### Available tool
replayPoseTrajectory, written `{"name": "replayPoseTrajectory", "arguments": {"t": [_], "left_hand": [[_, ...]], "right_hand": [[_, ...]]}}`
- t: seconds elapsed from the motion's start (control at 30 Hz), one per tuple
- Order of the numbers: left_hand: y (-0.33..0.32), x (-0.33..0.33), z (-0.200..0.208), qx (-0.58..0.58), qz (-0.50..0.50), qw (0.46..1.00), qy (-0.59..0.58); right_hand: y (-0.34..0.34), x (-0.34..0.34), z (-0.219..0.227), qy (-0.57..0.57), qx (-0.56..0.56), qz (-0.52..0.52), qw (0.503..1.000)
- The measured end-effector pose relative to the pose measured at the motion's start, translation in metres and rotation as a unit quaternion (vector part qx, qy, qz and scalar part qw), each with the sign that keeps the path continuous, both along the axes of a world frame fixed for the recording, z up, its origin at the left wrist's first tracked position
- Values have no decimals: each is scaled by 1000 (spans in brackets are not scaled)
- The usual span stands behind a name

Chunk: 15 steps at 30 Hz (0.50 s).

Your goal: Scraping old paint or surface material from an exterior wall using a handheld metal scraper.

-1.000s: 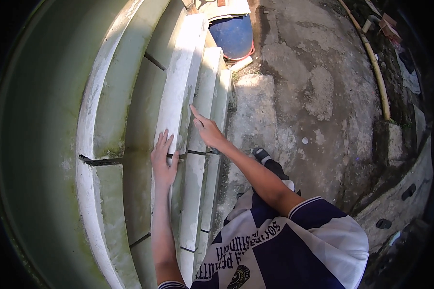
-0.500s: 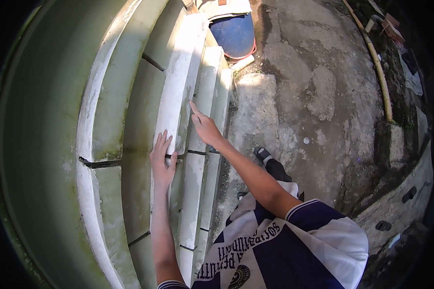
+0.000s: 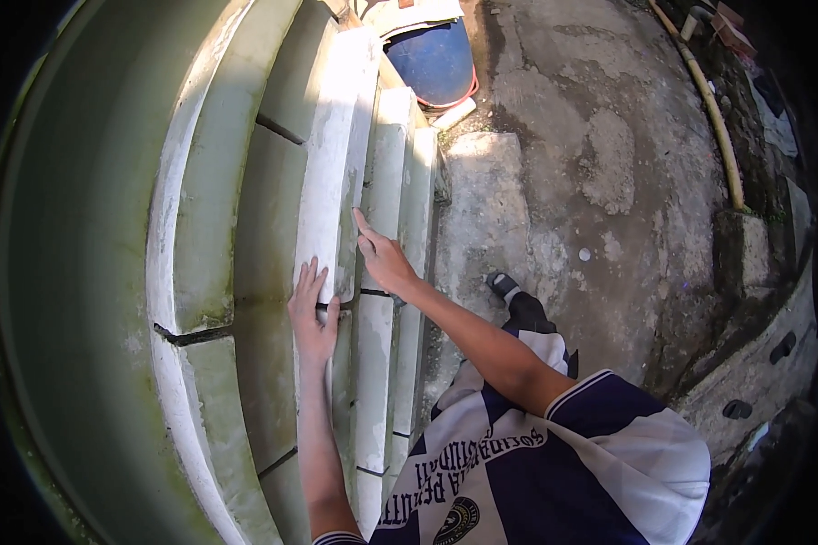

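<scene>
While your left hand (image 3: pixel 313 318) is resting splayed, nothing held, on the white ledge (image 3: pixel 329 163), your right hand (image 3: pixel 387 263) is hovering half-curled at its rough edge, contents unclear; slipping, you're risking a scrape.

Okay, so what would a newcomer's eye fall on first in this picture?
Probably the long, whitish concrete ledge left of centre, brightly lit toward its far end, with the person's bare left hand spread on it and bare right hand at its right side. Next would likely come the rounded blue plastic container near the top middle, beyond the ledge.
</scene>
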<state>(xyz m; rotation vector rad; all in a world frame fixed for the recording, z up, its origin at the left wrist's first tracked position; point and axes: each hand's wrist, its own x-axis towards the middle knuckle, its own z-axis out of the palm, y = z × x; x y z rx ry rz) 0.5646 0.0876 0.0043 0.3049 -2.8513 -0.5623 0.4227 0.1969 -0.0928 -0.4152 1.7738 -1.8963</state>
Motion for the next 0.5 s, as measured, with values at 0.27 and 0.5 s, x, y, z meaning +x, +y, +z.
{"name": "replayPoseTrajectory", "arguments": {"t": [0.27, 0.5], "left_hand": [[0, 2, 1, 4, -8, 1000, -3], [0, -1, 0, 1, 2, 1000, -6]], "right_hand": [[19, -39, 38, -63, 46, 64, 995], [18, -3, 15, -25, -13, 34, 999]]}}
